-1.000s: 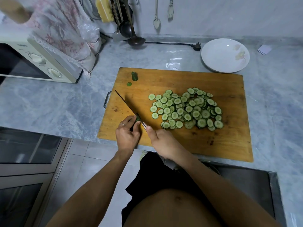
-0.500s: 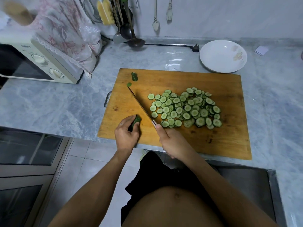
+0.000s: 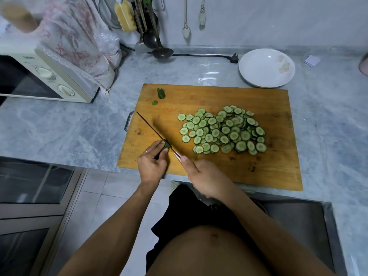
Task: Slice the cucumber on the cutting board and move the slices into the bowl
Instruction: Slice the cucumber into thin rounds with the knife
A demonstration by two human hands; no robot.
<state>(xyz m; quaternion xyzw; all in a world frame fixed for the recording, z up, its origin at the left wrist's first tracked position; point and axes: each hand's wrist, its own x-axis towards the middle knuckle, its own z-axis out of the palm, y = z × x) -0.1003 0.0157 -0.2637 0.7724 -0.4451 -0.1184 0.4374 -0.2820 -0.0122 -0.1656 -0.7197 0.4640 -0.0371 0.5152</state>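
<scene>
A wooden cutting board (image 3: 258, 172) lies on the marble counter. A heap of several cucumber slices (image 3: 223, 130) covers its middle. My left hand (image 3: 152, 166) pinches a short cucumber stub (image 3: 165, 146) at the board's front left. My right hand (image 3: 205, 179) grips the handle of a knife (image 3: 154, 132), whose thin blade runs up and to the left and rests against the stub. A white bowl (image 3: 266, 67) stands behind the board's right corner, with no slices in it. A cut cucumber end (image 3: 161, 93) and a small scrap lie at the board's back left.
A microwave (image 3: 47, 76) under a flowered cloth stands at the left. Ladles and utensils (image 3: 151, 36) hang at the wall behind, beside a black cable and plug (image 3: 234, 57). A steel sink (image 3: 298, 222) is set in front of the board's right side.
The knife has swung back left and come down against the stub in my left hand, after standing to the right of it half a second ago. The slice heap has not moved.
</scene>
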